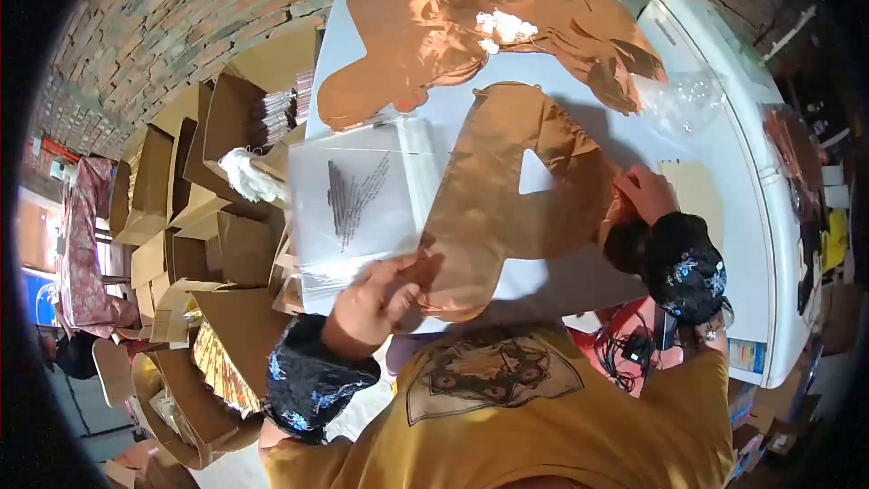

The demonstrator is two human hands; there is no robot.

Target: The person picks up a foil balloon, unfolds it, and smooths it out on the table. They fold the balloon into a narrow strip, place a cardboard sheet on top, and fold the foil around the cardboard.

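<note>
A flat copper-coloured foil balloon [466,199], shaped like a letter A with a triangular hole, lies across the white table in front of me. My left hand [376,297] is closed on its lower left leg, thumb and fingers at the edge. On the other side, my right hand [644,194] rests at the balloon's right edge with fingers bent over it; the fingertips are partly hidden. Beside the balloon on the left is a stack of clear plastic bags [353,190] with dark printing. More copper foil balloons [389,45] are heaped at the table's far side.
A small white bundle [505,29] sits on the far balloons. Crumpled clear plastic [683,101] lies at the right, beside a white appliance [760,172]. Several open cardboard boxes [240,254] crowd the left. Dark cables [625,344] lie below the table's front edge.
</note>
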